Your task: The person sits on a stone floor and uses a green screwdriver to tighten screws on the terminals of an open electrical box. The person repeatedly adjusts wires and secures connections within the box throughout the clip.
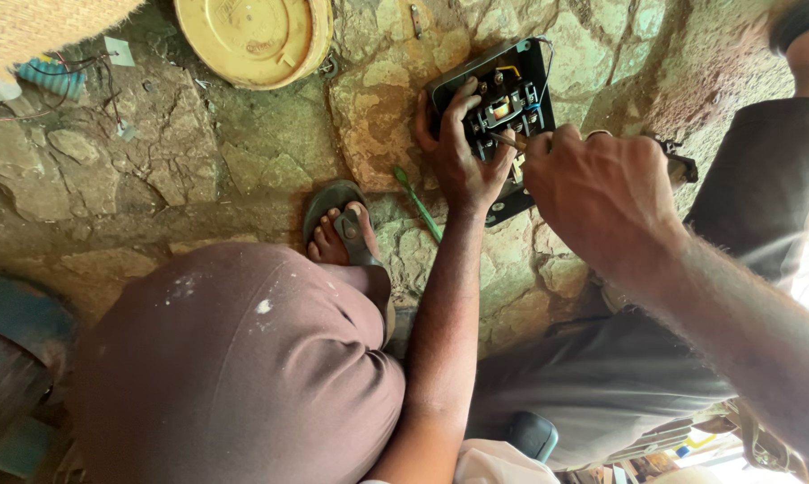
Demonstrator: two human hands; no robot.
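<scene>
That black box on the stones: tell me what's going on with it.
A person sits over a black electrical box lying open on the stone floor. The left hand presses on its left edge, steadying it. The right hand holds a thin tool with its tip among the wired parts inside. A green stick-like thing lies beside the box, and a yellow round lid sits farther off.

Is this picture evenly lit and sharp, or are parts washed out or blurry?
Head view: the stone floor and black switch box are sharp in soft shade; the far right edge is blown out white by daylight; the right hand on the screwdriver and its forearm loom large and slightly soft, stretched by the wide lens; the left hand is clear.
</scene>
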